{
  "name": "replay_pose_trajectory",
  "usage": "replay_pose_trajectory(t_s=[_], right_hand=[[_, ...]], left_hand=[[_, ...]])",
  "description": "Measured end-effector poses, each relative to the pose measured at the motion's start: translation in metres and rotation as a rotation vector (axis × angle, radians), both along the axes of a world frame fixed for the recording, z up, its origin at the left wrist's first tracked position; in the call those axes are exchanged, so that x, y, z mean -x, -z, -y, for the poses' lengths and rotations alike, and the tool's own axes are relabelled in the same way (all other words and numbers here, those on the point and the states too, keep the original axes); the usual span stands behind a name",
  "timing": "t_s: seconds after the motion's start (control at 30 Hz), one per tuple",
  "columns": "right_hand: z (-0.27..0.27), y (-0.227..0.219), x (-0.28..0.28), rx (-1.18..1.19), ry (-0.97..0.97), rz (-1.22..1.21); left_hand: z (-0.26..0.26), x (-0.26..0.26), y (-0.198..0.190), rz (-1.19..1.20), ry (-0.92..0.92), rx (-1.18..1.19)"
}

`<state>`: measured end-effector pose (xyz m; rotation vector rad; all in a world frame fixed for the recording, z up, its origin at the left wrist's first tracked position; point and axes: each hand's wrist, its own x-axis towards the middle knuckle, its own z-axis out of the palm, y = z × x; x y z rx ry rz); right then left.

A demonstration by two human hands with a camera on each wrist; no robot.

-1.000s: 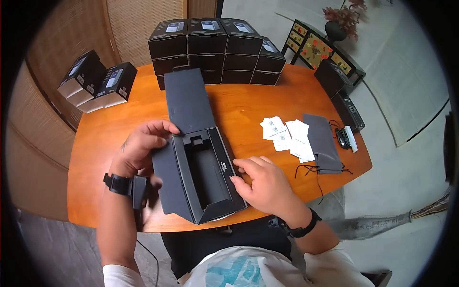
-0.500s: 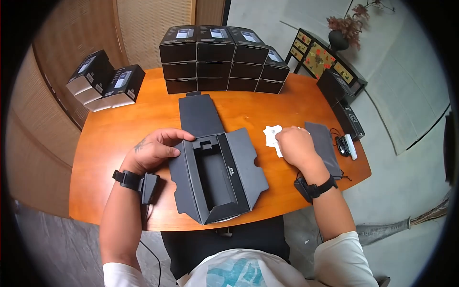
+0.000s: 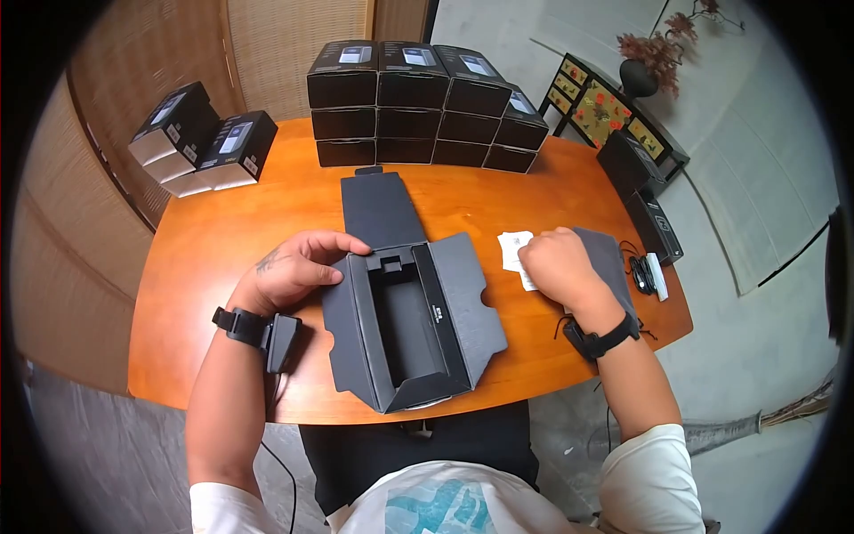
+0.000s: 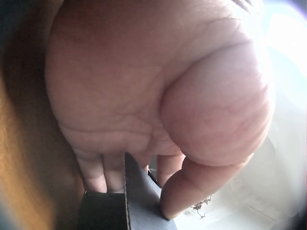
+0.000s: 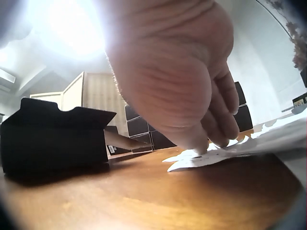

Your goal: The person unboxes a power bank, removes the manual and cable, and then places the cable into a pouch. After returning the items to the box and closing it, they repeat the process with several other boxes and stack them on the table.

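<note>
An open black box point(image 3: 485, 307) with its lid and side flaps folded out lies on the table near the front edge. Its long inner recess shows only a dark bottom. My left hand point(image 3: 298, 271) pinches the box's left side flap, thumb on one face and fingers on the other, as the left wrist view shows. To the right, my right hand point(image 3: 559, 265) is down on several white paper cards point(image 3: 513, 252), thumb and fingertips gripping at their edge. In the right wrist view the cards point(image 5: 192, 162) fan out under the thumb, partly hidden.
A grey drawstring pouch point(image 3: 598, 247) lies beside the right hand, with a coiled black cable point(image 3: 639, 274) past it. Stacked black boxes point(image 3: 409, 120) line the table's back; more boxes point(image 3: 236, 147) stand back left, and others point(image 3: 654, 222) at the right edge.
My right hand has left the box's right side and moved right onto the cards. The box's right flap has swung outward. My left hand stays at the left flap.
</note>
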<state>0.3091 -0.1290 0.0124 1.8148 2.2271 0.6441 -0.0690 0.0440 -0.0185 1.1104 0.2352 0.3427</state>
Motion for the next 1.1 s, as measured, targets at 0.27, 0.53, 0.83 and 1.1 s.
replay_pose_trajectory(t_s=[0.27,0.53,0.83,1.1], right_hand=[[0.003,-0.014,0.008,-0.239,0.04,-0.213],[0.031,-0.057,0.132,0.068,0.012,-1.466],[0.028,-0.028,0.176,-0.005,-0.065,-0.754],[0.043,-0.05,0.079,-0.333,0.176,-0.809]], left_hand=[[0.0,0.001,0.001,-0.014,-0.036,-0.039],[0.001,0.0,-0.001,-0.022,-0.028,-0.027],[0.005,-0.001,-0.006,-0.069,-0.06,-0.079],[0.006,-0.002,-0.003,-0.032,-0.045,-0.063]])
